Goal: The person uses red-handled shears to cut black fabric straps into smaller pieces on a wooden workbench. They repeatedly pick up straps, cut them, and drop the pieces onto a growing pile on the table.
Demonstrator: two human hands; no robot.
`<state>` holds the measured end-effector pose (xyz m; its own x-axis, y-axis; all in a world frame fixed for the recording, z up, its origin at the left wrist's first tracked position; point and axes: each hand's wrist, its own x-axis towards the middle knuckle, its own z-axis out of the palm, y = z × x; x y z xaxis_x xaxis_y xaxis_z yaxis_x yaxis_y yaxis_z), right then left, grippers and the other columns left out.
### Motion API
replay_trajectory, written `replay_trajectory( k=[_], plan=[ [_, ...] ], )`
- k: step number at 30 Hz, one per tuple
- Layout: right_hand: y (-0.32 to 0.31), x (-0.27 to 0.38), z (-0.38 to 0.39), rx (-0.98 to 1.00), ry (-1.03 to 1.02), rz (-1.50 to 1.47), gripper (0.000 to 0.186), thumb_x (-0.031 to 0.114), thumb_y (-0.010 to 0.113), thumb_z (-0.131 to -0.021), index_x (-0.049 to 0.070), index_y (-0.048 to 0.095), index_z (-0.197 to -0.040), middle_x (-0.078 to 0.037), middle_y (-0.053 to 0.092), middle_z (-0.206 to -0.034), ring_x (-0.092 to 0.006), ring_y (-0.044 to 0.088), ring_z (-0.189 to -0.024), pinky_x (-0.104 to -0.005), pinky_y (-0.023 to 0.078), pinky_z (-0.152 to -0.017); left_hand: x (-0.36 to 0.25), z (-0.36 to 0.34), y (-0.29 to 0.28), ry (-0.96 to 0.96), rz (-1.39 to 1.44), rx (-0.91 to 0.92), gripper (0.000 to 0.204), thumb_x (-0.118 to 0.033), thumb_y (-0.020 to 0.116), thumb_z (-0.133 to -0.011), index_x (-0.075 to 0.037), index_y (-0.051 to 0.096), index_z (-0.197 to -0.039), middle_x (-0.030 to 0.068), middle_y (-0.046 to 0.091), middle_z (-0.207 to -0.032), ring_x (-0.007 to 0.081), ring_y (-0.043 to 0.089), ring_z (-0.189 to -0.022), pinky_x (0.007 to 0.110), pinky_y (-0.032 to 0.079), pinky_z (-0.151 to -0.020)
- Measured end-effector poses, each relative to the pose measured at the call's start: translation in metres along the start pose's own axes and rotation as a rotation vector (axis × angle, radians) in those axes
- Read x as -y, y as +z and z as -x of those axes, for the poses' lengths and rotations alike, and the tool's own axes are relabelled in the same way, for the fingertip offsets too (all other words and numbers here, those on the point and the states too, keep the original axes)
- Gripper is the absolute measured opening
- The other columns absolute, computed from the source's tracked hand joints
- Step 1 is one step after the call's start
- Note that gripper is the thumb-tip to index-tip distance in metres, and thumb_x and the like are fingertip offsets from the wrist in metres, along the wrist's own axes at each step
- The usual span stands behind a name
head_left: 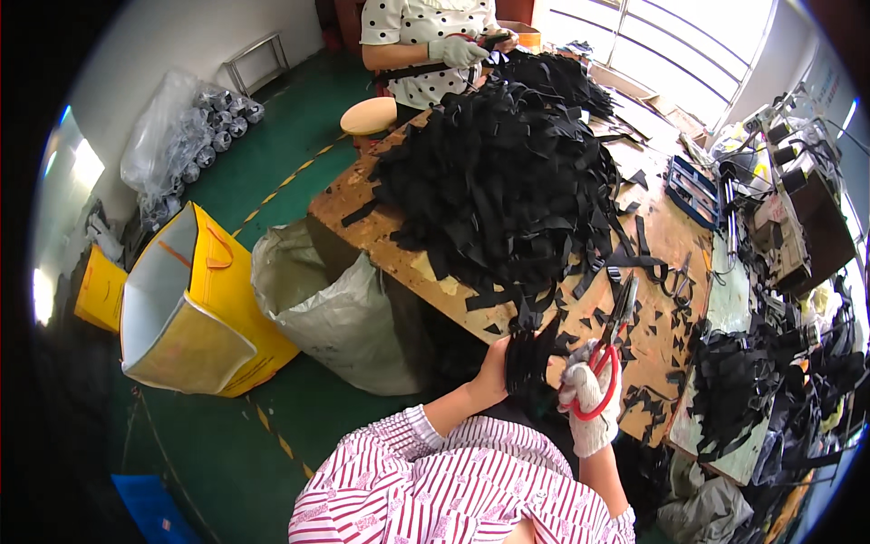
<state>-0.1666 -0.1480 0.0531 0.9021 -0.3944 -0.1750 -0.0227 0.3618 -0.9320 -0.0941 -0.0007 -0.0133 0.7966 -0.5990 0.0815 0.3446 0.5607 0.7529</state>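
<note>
A bundle of black webbing straps (527,367) hangs at the table's near edge, with my bare left hand (489,375) closed round its left side. Some of my left fingers are hidden behind the straps. In a white knit glove, my right hand (587,399) grips red-handled scissors (625,306), their blades pointing up and away over the table. The scissors are just right of the bundle, apart from it. Beyond both hands rises a large heap of black straps (494,172), some with small buckles. Little black offcuts (648,403) lie scattered on the wooden table (362,222).
Across the table a co-worker's gloved hand (458,52) is at a black strap. An open grey-white sack (344,317) and a yellow bag (236,317) stand on the floor at left. A blue tool case (693,192), spare scissors (677,281) and machinery (788,218) are at right.
</note>
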Motion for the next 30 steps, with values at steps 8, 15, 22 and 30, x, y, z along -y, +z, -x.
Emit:
replay_trajectory(
  k=[8, 15, 22, 30],
  plan=[
    [-0.017, -0.007, 0.024, 0.077, 0.125, 0.343, 0.043, -0.001, 0.063, -0.07, 0.003, 0.041, -0.107, -0.002, 0.048, -0.073, -0.0082, 0.048, -0.057, -0.0218, 0.042, -0.051, -0.005, -0.015, -0.02, 0.203, -0.021, -0.184, 0.025, -0.028, 0.056, -0.091, -0.006, 0.056, -0.104, 0.0092, 0.059, -0.09, 0.0234, 0.064, -0.077, 0.038, 0.053, -0.073],
    [-0.033, -0.013, 0.021, 0.223, -0.28, 0.942, 0.053, 0.007, 0.065, -0.069, 0.004, 0.043, -0.116, -0.003, 0.048, -0.082, -0.0152, 0.049, -0.068, -0.0281, 0.044, -0.065, -0.019, -0.026, -0.006, 0.142, -0.163, -0.404, 0.023, -0.02, 0.058, -0.09, -0.005, 0.053, -0.107, 0.0095, 0.059, -0.083, 0.0215, 0.062, -0.066, 0.036, 0.053, -0.065],
    [-0.024, 0.002, 0.025, 0.255, -0.175, 0.939, 0.067, 0.026, 0.074, -0.064, 0.001, 0.045, -0.119, -0.011, 0.053, -0.091, -0.0247, 0.053, -0.076, -0.0343, 0.044, -0.074, -0.036, -0.026, 0.016, 0.152, -0.184, -0.513, 0.025, -0.008, 0.067, -0.085, -0.001, 0.054, -0.105, 0.0055, 0.06, -0.078, 0.0154, 0.06, -0.059, 0.029, 0.052, -0.059],
    [-0.026, -0.01, 0.023, 0.25, -0.187, 0.938, 0.064, 0.023, 0.074, -0.063, 0.002, 0.046, -0.116, -0.013, 0.057, -0.084, -0.0274, 0.057, -0.072, -0.0357, 0.046, -0.071, -0.026, -0.024, 0.014, 0.123, -0.215, -0.425, 0.025, -0.006, 0.065, -0.085, -0.001, 0.054, -0.107, 0.0074, 0.06, -0.08, 0.0192, 0.063, -0.065, 0.032, 0.054, -0.063]
  ],
)
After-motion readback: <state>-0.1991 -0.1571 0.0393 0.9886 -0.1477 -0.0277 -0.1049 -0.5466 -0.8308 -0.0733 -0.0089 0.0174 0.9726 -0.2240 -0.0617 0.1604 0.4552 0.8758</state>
